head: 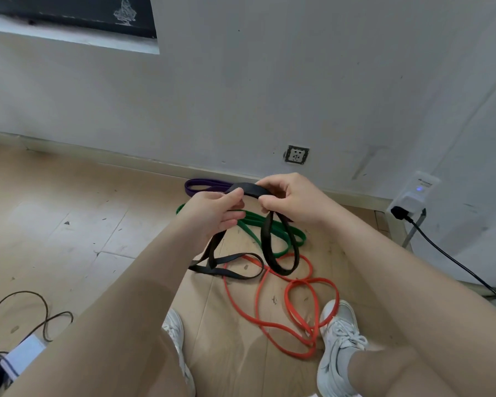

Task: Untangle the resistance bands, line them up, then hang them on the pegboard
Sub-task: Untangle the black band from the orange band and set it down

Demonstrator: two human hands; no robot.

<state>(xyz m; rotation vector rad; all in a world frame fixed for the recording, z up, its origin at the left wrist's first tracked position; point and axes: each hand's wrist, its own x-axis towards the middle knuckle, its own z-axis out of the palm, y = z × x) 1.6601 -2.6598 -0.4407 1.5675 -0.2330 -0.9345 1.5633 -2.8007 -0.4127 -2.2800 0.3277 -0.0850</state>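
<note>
Both hands, left (212,210) and right (287,200), gripping one black band (279,253) above one green band (281,229), one red band (301,305), one purple band (204,186).

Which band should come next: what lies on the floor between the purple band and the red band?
In the head view, the green band lies between the purple band and the red band.

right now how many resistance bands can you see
4. The black band is held up by the left hand and right hand, trailing to the floor. The purple band lies by the wall, the green band behind the black, the red band nearest the shoes.
</note>
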